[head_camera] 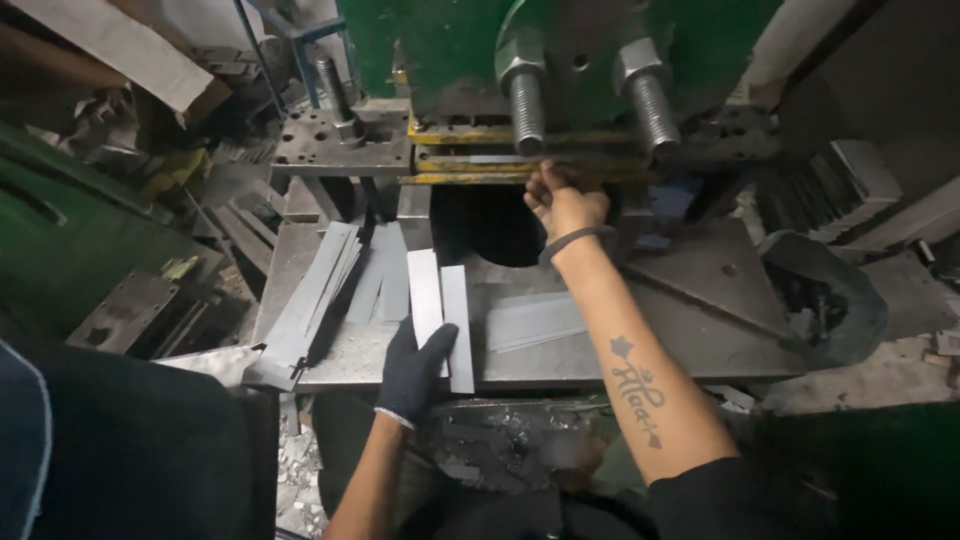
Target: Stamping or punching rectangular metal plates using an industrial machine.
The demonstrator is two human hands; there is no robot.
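Along the left edge of the steel press table [700, 345], a fanned stack of grey metal strips [318, 295], with more strips [385, 285] leaning just beside it. Near the front edge, the gloved left hand [415, 368] flat on two pale metal strips [441, 305] lying side by side, pressing rather than gripping, thumb across the right one. At the back, under the green press [450, 50] with its two threaded bolts [527, 105], the bare right hand [562, 205] reaching into the yellow-edged die slot [470, 172], fingers hidden, so grip unclear.
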